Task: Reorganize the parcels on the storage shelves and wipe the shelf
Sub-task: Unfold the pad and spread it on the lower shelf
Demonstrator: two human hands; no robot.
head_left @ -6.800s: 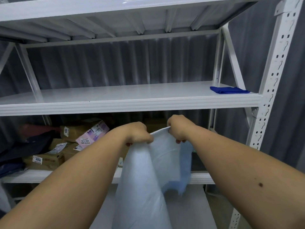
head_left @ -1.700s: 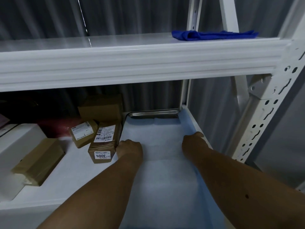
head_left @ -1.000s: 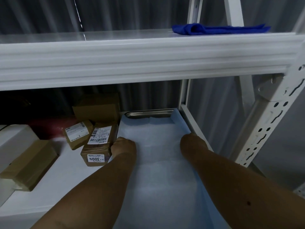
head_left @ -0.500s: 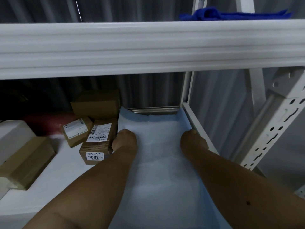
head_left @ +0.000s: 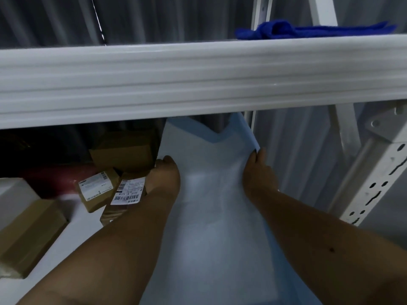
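white steel shelving unit (head_left: 198, 84): ribbed front beam of the upper level spans the view; perforated upright at right. the lower level holds the work.

pale blue-and-white sheet liner (head_left: 211, 216): covers the right end of the lower level from the near edge to the back. half a second ago its far edge lay flat at the rear; now that edge is lifted, with its corners standing up against the corrugated grey wall and sagging between them. judged: the liner is being re-seated or pulled back, so laying it is unfinished and parcels cannot yet go on it.

brown cardboard parcels with white barcode labels (head_left: 123, 190): clustered just left of the liner, the nearest touching the left forearm; a larger plain carton behind, a tan box at lower left.

folded dark blue cloth (head_left: 308, 31): on the upper level, right end, untouched; wiping there looks still to come.

left hand (head_left: 165, 175): clamped on the liner's left edge, fingers curled under, so their exact lie cannot be told.

right hand (head_left: 257, 172): pinches the liner's right edge, thumb on top. hands well apart.
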